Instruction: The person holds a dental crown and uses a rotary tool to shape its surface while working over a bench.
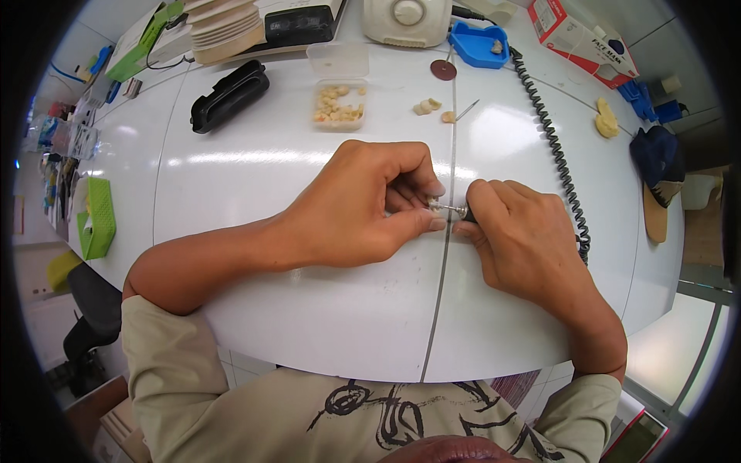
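Over the middle of the white table, my left hand [369,202] pinches a small pale tooth-like piece [433,204] between thumb and fingertips. Fingers cover most of that piece. My right hand [529,231] is wrapped round a rotary handpiece [468,213], whose metal shank points left and meets the piece, or nearly so; exact contact is too small to tell. Beyond my hands, a clear plastic box [315,109] with its lid raised holds several yellowish tooth-like pieces [340,108]. Loose pieces [423,107] lie to its right, near a thin metal bit [468,109].
A black coiled cord [549,127] runs down the right side, past my right hand. At the back stand a cream control unit [386,31], a blue tray [467,58] and a mask box [579,42]. A brown disc tool [443,70], black case [229,96] and green basket [99,220] also lie about.
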`<state>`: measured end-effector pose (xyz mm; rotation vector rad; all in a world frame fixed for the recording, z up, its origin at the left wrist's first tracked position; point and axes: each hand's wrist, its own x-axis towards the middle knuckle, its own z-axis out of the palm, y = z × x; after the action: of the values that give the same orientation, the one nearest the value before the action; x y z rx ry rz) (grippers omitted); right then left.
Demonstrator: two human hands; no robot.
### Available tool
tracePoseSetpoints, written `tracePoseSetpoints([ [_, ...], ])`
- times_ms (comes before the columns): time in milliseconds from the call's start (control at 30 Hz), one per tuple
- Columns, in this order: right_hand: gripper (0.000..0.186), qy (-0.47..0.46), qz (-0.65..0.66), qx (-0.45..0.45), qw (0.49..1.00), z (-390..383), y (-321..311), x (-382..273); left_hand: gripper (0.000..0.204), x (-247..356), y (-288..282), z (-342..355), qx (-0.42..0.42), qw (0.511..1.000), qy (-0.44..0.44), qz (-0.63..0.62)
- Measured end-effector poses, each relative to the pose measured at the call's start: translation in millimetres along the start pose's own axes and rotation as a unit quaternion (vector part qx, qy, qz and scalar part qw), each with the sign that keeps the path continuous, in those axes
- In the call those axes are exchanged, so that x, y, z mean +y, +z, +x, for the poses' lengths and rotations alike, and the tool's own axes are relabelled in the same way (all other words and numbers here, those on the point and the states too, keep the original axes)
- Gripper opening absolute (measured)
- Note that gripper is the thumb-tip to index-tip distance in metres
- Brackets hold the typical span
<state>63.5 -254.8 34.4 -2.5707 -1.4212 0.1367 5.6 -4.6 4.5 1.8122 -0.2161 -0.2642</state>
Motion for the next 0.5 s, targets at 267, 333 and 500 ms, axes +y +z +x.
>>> tracePoseSetpoints([
  [267,0.032,0.004,-0.002,-0.001,1.0,0.4,0.0,-0.4,0.023,2.9,0.7,-0.5,-0.001,1.0,-0.003,-0.006],
  [333,0.031,0.009,-0.002,-0.01,1.0,0.3,-0.2,0.2,0.023,3.9,0.6,0.4,-0.006,1.0,-0.009,-0.013],
  [500,0.031,0.007,0.002,-0.006,1.0,-0.1,-0.4,-0.1,0.023,4.9,-0.5,0.0,-0.006,1.0,-0.015,-0.001],
])
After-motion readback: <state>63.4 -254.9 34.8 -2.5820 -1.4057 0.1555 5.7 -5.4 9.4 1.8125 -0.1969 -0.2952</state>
